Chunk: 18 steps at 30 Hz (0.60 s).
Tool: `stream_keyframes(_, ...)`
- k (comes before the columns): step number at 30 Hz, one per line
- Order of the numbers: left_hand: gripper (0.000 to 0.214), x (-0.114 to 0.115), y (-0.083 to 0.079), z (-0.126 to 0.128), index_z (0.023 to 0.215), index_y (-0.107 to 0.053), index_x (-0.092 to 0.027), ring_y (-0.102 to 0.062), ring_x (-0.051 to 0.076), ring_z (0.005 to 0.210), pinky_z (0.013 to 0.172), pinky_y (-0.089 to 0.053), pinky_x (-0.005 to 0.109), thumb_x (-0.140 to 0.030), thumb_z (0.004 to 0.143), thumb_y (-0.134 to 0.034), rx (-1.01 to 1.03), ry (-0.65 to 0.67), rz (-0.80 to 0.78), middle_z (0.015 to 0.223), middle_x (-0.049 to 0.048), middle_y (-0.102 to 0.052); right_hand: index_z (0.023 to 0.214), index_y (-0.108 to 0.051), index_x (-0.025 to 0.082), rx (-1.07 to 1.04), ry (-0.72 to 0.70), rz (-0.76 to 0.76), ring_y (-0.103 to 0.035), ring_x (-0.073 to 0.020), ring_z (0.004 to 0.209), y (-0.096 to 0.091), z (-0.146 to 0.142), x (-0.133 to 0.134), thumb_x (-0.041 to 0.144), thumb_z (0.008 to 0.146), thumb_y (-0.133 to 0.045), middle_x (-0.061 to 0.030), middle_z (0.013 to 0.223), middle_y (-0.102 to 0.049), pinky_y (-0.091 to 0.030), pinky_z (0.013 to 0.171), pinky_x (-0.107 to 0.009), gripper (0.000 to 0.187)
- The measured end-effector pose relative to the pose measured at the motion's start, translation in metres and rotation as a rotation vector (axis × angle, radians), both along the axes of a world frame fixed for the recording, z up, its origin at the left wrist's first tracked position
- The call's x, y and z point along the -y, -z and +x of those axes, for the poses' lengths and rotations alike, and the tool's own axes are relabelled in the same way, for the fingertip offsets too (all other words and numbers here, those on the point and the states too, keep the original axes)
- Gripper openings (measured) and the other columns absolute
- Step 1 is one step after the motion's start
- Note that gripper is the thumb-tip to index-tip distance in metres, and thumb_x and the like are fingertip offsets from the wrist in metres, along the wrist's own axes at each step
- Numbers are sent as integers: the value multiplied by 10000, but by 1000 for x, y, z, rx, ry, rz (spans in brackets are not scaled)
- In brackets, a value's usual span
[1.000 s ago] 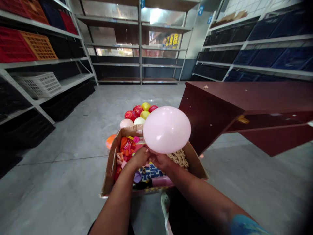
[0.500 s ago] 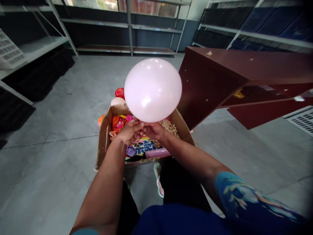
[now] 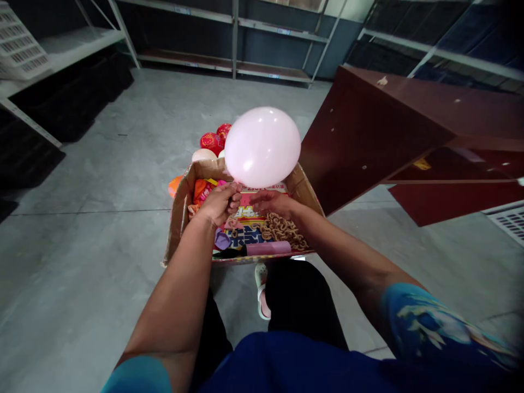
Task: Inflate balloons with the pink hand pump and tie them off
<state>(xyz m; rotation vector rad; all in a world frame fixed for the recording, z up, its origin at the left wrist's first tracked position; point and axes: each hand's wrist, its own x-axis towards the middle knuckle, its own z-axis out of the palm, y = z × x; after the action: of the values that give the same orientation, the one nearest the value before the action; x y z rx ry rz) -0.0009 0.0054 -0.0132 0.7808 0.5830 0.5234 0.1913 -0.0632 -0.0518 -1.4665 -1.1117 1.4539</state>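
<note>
A pale pink inflated balloon (image 3: 262, 146) floats over a cardboard box (image 3: 303, 192), its neck pinched in my left hand (image 3: 221, 204). My right hand (image 3: 273, 203) is just to the right, fingers loosely stretched beneath the balloon and apart from its neck. Inside the box lie a pink balloon pump (image 3: 268, 248) with a black end, a heap of tan rubber-band-like loops (image 3: 284, 230), a purple deflated balloon (image 3: 222, 239) and orange and pink deflated balloons (image 3: 200, 191). Printed lettering covers the box bottom.
Red balloons (image 3: 212, 143), a pale balloon (image 3: 203, 155) and an orange balloon (image 3: 174, 186) lie beyond and left of the box. A dark red wooden cabinet (image 3: 364, 136) stands tilted at right. Metal shelving (image 3: 235, 38) lines the back; a white basket (image 3: 20, 46) sits at left.
My right hand has come away from the balloon's neck, to the right. My left hand still pinches it. The balloon leans a little right, and the view has tipped downward.
</note>
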Motion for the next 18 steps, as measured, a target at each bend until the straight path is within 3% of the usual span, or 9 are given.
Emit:
stream_keyframes(2, 200, -2, 1, 1, 779, -498, -151, -337, 18, 379, 345, -204, 110, -284, 803, -645, 35, -28, -50, 536, -67, -391, 682, -666, 137, 252, 10, -3, -540, -107, 638, 22, 0, -2, 113, 629, -700, 28, 591, -592, -419, 615, -227, 68)
stream_keyframes(5, 204, -3, 2, 3, 789, -495, -149, -357, 20, 390, 346, -208, 109, -289, 809, -643, 40, -70, -95, 551, -61, -415, 464, -552, 144, 412, -4, 53, -486, -90, 602, 51, -10, -5, 29, 562, -718, 69, 422, -417, -368, 607, -209, 224)
stream_keyframes(8, 204, -3, 1, 4, 771, -483, -151, -375, 25, 395, 350, -225, 111, -284, 820, -629, 15, -124, -119, 548, -57, -428, 407, -501, 155, 469, -28, 105, -438, -68, 546, 61, -17, -5, 44, 543, -730, 80, 390, -384, -339, 572, -199, 288)
stream_keyframes(11, 186, -3, -1, 4, 757, -482, -149, -403, 34, 396, 356, -261, 122, -274, 852, -582, -12, -170, -123, 540, -49, -444, 436, -561, 154, 438, -77, 117, -415, -59, 496, 51, -11, -4, 85, 523, -733, 72, 412, -471, -326, 526, -197, 205)
stream_keyframes(14, 169, -3, -1, 4, 766, -501, -146, -483, 57, 430, 384, -342, 139, -264, 878, -543, -86, -240, -100, 557, -26, -503, 575, -645, 152, 402, -94, 125, -469, -75, 510, 27, 1, 1, 178, 557, -737, 42, 531, -589, -355, 514, -202, 98)
stream_keyframes(18, 150, -2, 2, 7, 773, -517, -143, -572, 89, 502, 433, -422, 165, -246, 879, -540, -143, -286, -101, 627, 18, -592, 695, -639, 161, 214, 9, 78, -479, -70, 492, -7, 6, 13, 300, 609, -747, 42, 591, -599, -349, 477, -196, 196)
